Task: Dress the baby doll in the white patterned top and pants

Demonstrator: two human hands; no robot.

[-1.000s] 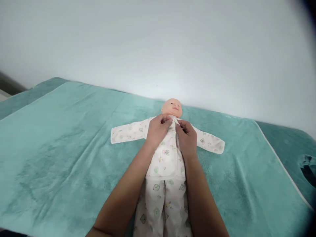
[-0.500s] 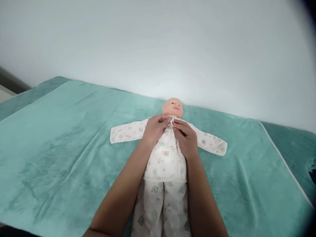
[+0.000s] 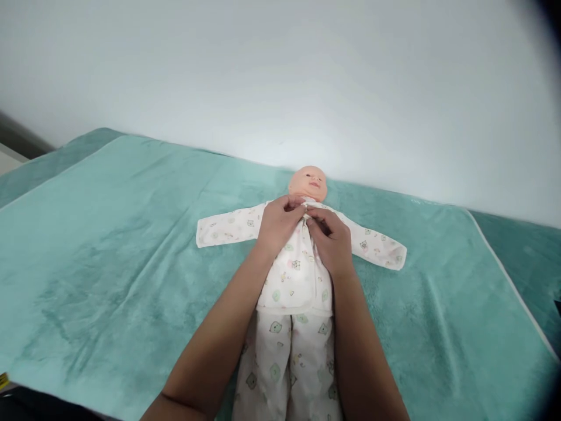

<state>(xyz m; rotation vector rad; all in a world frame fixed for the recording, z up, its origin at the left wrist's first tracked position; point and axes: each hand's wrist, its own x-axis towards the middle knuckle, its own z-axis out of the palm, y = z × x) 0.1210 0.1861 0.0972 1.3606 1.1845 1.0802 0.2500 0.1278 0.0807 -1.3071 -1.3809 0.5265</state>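
A baby doll (image 3: 308,182) lies on its back, head toward the wall, in a white printed baby shirt (image 3: 291,286) with both sleeves spread out sideways. Matching printed trousers (image 3: 274,362) cover its legs. At the collar, my left hand (image 3: 280,221) pinches the shirt's front edge between thumb and fingers. Close against it, my right hand (image 3: 331,237) pinches the other side of the same opening with bent fingers. The fingertips of both hands meet just below the doll's chin and hide the fastening there. Below them the shirt front lies overlapped down to the hem.
A green plush blanket (image 3: 131,234) with a pale edging spreads under the doll. Behind it rises a white wall (image 3: 280,82). A dark object with a yellow bit (image 3: 3,380) shows at the lower left corner.
My fingertips have drawn closer together at the collar, and the white edge that stood up between them now lies pressed down. The view has tilted slightly.
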